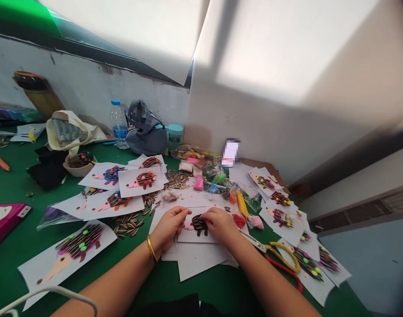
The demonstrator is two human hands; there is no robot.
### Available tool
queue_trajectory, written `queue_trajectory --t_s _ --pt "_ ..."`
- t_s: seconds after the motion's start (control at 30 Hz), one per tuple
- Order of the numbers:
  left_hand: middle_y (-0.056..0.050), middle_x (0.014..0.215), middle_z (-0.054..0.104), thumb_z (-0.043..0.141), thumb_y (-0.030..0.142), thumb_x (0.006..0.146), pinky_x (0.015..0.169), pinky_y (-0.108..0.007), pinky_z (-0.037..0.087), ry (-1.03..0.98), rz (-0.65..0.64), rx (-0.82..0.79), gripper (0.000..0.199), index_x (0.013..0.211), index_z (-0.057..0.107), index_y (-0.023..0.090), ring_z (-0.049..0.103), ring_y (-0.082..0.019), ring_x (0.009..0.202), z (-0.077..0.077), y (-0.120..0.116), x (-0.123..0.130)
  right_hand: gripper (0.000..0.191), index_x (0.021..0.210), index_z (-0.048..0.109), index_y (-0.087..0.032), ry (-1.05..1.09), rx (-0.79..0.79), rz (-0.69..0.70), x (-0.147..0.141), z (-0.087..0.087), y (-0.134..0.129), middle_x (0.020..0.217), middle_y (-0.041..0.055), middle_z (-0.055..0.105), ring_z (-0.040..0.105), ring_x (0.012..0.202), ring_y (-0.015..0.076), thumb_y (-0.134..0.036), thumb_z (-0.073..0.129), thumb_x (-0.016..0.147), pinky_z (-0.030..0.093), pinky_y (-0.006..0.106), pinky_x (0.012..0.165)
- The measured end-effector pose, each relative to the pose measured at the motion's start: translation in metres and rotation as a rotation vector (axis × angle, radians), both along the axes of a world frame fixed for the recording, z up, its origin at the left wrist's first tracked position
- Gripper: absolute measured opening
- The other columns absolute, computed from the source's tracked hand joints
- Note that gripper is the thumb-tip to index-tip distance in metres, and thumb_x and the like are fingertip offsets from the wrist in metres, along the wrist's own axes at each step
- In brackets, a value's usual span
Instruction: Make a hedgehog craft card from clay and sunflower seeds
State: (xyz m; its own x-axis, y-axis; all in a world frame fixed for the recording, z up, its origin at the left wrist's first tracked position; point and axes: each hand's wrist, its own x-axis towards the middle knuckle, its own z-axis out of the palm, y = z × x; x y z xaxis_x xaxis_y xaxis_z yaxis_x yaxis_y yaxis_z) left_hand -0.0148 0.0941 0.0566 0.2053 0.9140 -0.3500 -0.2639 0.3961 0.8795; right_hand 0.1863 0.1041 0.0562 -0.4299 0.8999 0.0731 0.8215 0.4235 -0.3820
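A hedgehog picture point(199, 223) on white paper lies in front of me, with a pink face, dark seed spines and dark feet. My left hand point(173, 223) rests at its left side, thumb and index finger pinched together just above the pink face; whatever they hold is too small to make out. The fingers of my right hand point(219, 221) are pressed together at the right part of the spines, and their tips are hidden. Beneath the picture lie more white sheets point(201, 262). Striped sunflower seeds point(128, 224) are heaped to the left.
Finished-looking hedgehog cards point(79, 246) lie left, more cards point(282, 218) right. Scissors point(283, 257) with yellow and red handles lie beside my right forearm. Bags of coloured clay point(198, 182), a phone point(230, 152), a water bottle point(119, 125) and a blue-grey bag point(145, 136) stand behind.
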Motion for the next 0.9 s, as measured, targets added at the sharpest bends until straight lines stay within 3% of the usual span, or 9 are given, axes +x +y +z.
queue_trajectory --t_s 0.2,0.43,0.6,0.73,0.9 --pt "0.009 0.052 0.042 0.074 0.048 0.068 0.039 -0.017 0.013 -0.044 0.012 -0.016 0.041 0.087 0.061 0.014 0.027 -0.002 0.039 0.000 0.000 -0.001 0.023 0.102 0.074 -0.025 0.043 0.061 0.000 -0.001 -0.001 -0.001 0.092 0.0045 0.068 0.060 0.089 0.0167 -0.017 0.057 0.088 0.045 0.027 0.080" --pt "0.004 0.062 0.049 0.048 0.065 0.085 0.039 -0.019 0.009 -0.294 -0.070 -0.126 0.053 0.094 0.062 0.014 0.021 -0.002 0.037 0.008 -0.004 -0.004 0.020 0.100 0.071 -0.023 0.234 0.128 0.037 -0.022 0.032 -0.024 0.088 0.0051 0.065 0.058 0.088 0.0171 -0.024 0.052 0.094 0.044 0.028 0.080" --pt "0.008 0.038 0.030 0.035 0.075 0.084 0.043 -0.021 0.012 -0.240 -0.171 -0.113 0.066 0.088 0.064 0.015 0.017 -0.007 0.037 0.011 -0.012 0.000 0.020 0.103 0.071 -0.025 0.153 0.131 0.080 -0.040 0.039 -0.028 0.087 0.0043 0.061 0.055 0.087 0.0175 -0.026 0.053 0.093 0.041 0.029 0.079" --pt "0.007 0.040 0.034 0.036 0.076 0.083 0.044 -0.022 0.012 -0.180 -0.209 -0.097 0.066 0.080 0.062 0.016 0.019 -0.007 0.038 0.008 -0.016 0.003 0.023 0.109 0.068 -0.029 0.058 0.106 0.060 -0.051 0.039 -0.024 0.086 0.0024 0.059 0.053 0.086 0.0183 -0.025 0.063 0.087 0.038 0.029 0.077" --pt "0.008 0.043 0.034 0.037 0.077 0.082 0.043 -0.023 0.008 -0.186 -0.242 -0.086 0.064 0.075 0.059 0.017 0.018 -0.007 0.037 0.007 -0.018 0.004 0.013 0.094 0.069 -0.027 0.089 0.051 0.039 -0.058 0.043 -0.025 0.085 0.0010 0.058 0.053 0.085 0.0174 -0.021 0.067 0.083 0.038 0.028 0.075"
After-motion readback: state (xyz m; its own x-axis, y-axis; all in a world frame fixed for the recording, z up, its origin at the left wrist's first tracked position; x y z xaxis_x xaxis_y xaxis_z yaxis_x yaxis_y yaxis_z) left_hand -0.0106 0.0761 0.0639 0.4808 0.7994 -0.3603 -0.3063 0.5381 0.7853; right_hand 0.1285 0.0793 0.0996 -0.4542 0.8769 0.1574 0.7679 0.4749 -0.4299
